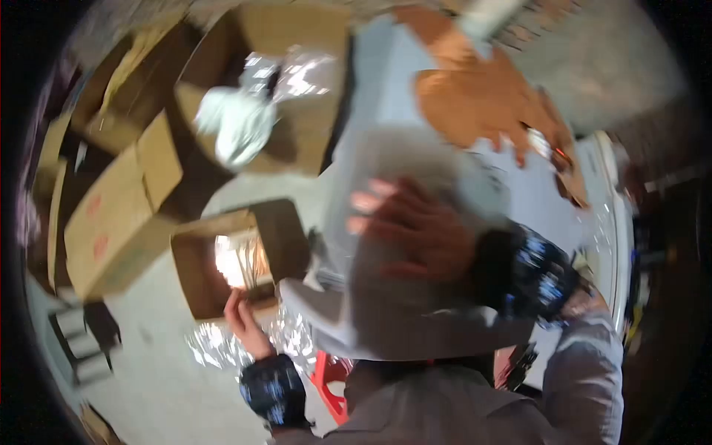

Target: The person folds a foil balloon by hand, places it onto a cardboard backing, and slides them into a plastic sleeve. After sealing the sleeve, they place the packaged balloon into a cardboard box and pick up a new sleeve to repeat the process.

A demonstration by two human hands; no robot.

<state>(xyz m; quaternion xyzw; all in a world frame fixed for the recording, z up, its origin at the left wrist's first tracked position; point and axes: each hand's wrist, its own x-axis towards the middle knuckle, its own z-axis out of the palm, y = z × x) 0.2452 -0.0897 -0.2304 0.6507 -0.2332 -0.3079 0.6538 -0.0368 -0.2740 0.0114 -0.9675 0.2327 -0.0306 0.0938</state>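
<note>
My right hand (419, 230) is open, its fingers spread and blurred by motion, over a grey, partly see-through sheet-like thing (423, 319) that covers the near part of the work surface. My left hand (250, 330) reaches down on the left, fingers stretched out and apart, its fingertips right at the near rim of a small cardboard box (200, 297). Inside that box lies a bright, shiny pack (241, 259). Farther up the table, orange-brown glove-like pieces (482, 104) lie in a loose pile.
A large open carton (315, 141) holds clear plastic bags (304, 74) and a whitish bundle (237, 126). More cartons (111, 215) stand at the left. Crumpled clear film (211, 345) lies by my left wrist. A red plastic frame (330, 386) and a small dark stool (81, 337) stand low down.
</note>
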